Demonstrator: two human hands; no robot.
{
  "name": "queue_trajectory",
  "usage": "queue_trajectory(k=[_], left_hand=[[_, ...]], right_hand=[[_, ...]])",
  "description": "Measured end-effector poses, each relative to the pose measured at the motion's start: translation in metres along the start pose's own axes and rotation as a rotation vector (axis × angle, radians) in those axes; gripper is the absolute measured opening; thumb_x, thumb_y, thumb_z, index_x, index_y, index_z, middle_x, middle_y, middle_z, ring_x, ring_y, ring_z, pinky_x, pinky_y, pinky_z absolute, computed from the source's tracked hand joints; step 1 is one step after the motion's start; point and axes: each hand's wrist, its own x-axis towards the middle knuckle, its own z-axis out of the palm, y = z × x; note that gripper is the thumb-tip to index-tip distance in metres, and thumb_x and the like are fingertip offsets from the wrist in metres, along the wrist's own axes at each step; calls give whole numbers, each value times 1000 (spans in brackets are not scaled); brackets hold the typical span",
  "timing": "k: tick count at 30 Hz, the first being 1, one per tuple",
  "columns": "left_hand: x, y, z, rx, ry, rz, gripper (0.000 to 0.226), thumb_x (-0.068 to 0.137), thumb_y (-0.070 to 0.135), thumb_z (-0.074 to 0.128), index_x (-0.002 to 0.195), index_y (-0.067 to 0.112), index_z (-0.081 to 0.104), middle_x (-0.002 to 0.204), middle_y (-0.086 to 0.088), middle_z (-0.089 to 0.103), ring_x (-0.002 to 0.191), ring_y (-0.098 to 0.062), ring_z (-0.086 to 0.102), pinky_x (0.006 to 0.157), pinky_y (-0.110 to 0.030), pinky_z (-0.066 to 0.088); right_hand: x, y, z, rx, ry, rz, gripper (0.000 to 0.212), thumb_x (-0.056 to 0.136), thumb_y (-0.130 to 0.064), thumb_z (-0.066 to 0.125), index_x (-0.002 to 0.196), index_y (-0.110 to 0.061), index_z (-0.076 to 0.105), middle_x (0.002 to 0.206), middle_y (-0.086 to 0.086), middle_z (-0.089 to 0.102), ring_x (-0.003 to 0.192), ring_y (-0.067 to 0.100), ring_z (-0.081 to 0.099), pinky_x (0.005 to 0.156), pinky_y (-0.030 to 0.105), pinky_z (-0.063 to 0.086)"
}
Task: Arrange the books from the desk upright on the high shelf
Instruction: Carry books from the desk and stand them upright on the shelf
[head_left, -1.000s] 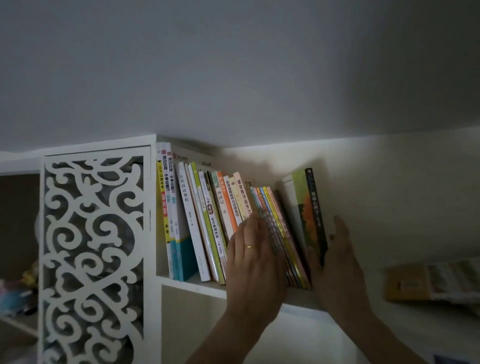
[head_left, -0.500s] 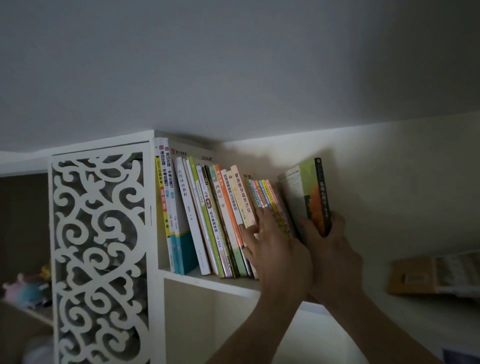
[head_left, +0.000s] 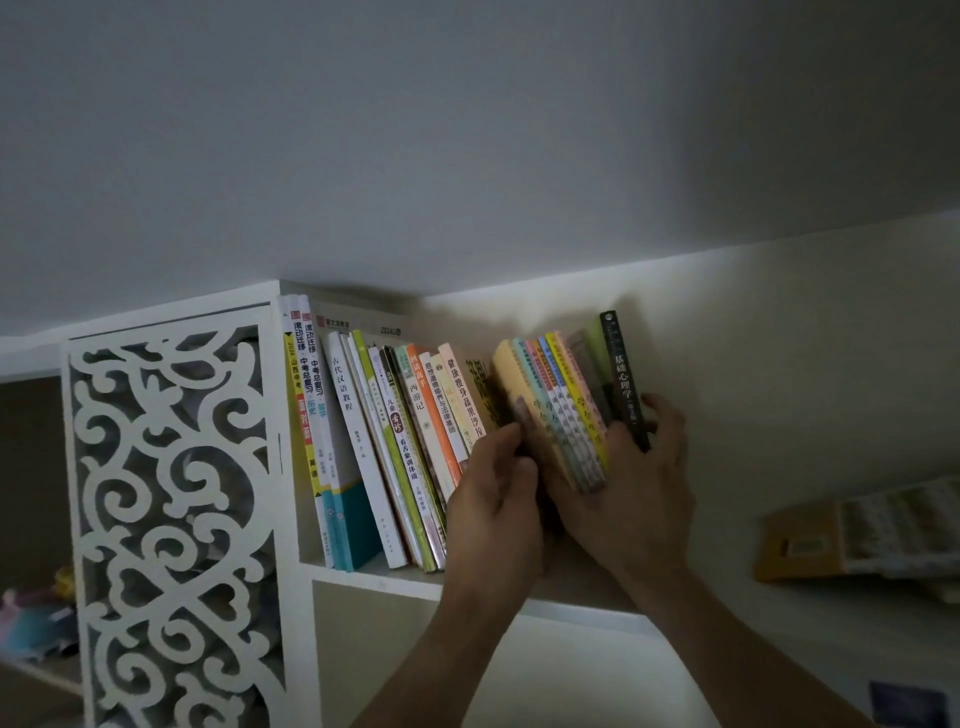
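Colourful books (head_left: 415, 441) lean left on the white shelf (head_left: 384, 577) — spines outward.

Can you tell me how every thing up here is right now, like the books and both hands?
Row of books with white, green and orange spines: on the shelf, leaning left.
Bundle of thin pastel books: tilted, held between both hands.
Black-spined book: nearly upright, at the row's right end.
Left hand: fingers curled on the bundle's left side.
Right hand: gripping the bundle and the black book.
White high shelf: bearing the books.

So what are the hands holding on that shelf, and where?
Both hands, left hand and right hand, clasp the bundle of thin books by its lower spines.
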Motion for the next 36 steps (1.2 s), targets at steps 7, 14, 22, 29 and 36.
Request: queue_trajectory(k=[7, 14, 22, 29, 36], left_hand=[[-8, 9, 2, -216, 199, -2, 22, 108, 37, 45, 116, 31, 64, 115, 7, 69, 109, -14, 67, 87, -32, 59], [-25, 10, 10, 115, 28, 29, 32, 100, 60, 44, 117, 36, 56, 102, 13, 69, 95, 0, 67, 81, -27, 59], [-16, 6, 41, 413, 97, -45, 60, 86, 52, 76, 128, 22, 46, 110, 8, 73, 98, -11, 72, 75, -19, 52], [-2, 17, 44, 395, 153, -102, 39, 85, 32, 76, 112, 19, 51, 96, 7, 68, 86, -14, 70, 73, -27, 62], [15, 17, 23, 524, 207, 206, 40, 96, 25, 61, 134, 29, 49, 80, 10, 64, 68, -6, 65, 69, -33, 61]], right_hand=[[-20, -29, -54, 528, 179, -107, 70, 77, -57, 78, 129, -16, 56, 126, -1, 55, 109, 2, 59, 80, 8, 51], [-32, -40, -128, 656, 319, 13, 52, 77, -52, 83, 113, -29, 55, 98, -25, 68, 85, -11, 67, 65, 6, 52], [-33, 6, -137, 307, 337, 50, 54, 80, -67, 70, 102, -27, 40, 82, 5, 61, 60, 28, 63, 57, 40, 58], [-43, 17, -97, 127, 142, 149, 53, 74, -51, 81, 99, -23, 42, 82, 5, 59, 66, 31, 60, 57, 46, 58], [-42, -5, -68, 177, 35, 177, 55, 73, -45, 85, 100, -23, 43, 87, 4, 58, 70, 29, 61, 59, 43, 58]])
